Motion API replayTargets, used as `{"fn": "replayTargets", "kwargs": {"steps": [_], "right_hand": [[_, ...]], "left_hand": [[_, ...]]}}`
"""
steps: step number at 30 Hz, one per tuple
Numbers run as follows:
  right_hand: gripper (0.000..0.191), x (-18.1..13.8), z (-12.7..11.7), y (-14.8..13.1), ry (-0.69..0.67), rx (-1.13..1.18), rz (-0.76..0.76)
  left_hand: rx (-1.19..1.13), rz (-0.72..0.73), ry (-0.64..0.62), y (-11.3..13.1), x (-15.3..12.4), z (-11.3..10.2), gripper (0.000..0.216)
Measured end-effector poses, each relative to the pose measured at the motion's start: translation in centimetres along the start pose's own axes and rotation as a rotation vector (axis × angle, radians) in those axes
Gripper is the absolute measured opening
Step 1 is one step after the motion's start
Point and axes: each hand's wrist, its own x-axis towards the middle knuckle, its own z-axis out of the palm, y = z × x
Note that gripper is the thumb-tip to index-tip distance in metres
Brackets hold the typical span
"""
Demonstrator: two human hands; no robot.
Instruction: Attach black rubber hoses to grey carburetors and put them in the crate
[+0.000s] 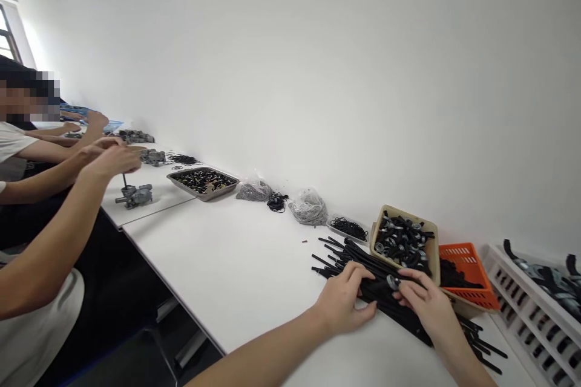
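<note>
A bundle of long thin black rubber hoses [385, 297] lies across the white table in front of me. My left hand [345, 297] rests at the bundle's near left side, its thumb and fingers apart and curved over the hoses; no hose is plainly gripped. Above the bundle, my right hand [420, 299] pinches a small part with a round silvery metal end [393, 282] between thumb and fingers. The rest of that part is hidden by the fingers. Just behind stands a beige bin [434, 248] full of similar black pieces with silvery round ends.
An orange basket [483, 290] and a white slatted crate [512, 308] holding parts stand at right. Along the wall are a tray of black rings [348, 228], plastic bags of small parts [308, 208] and a metal tray [206, 196]. Co-workers' hands [113, 157] work over metal castings [136, 196] at left.
</note>
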Motion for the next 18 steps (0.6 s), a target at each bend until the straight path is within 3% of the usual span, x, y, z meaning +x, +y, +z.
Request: {"fn": "replayTargets", "kwargs": {"steps": [2, 5, 8, 13, 18], "right_hand": [[0.046, -1.9, 0.5, 0.7, -0.028, 0.072, 0.029], [0.046, -3.3, 0.9, 1.7, -0.063, 0.139, 0.076], [0.047, -3.5, 0.6, 2.5, -0.066, 0.225, 0.167], [0.046, -3.4, 0.0, 3.0, -0.092, 0.313, 0.245], [0.042, -3.6, 0.3, 2.1, -0.153, 0.350, 0.244]], "left_hand": [[0.011, -0.041, -0.012, -0.1, 0.1, -0.2, 0.042], [0.055, -0.001, -0.103, -0.4, 0.2, -0.3, 0.015], [0.102, 0.065, -0.150, -0.4, 0.1, -0.3, 0.013], [0.045, 0.032, -0.220, 0.0, -0.1, -0.3, 0.018], [0.011, 0.028, -0.152, -0.3, -0.1, -0.4, 0.017]]}}
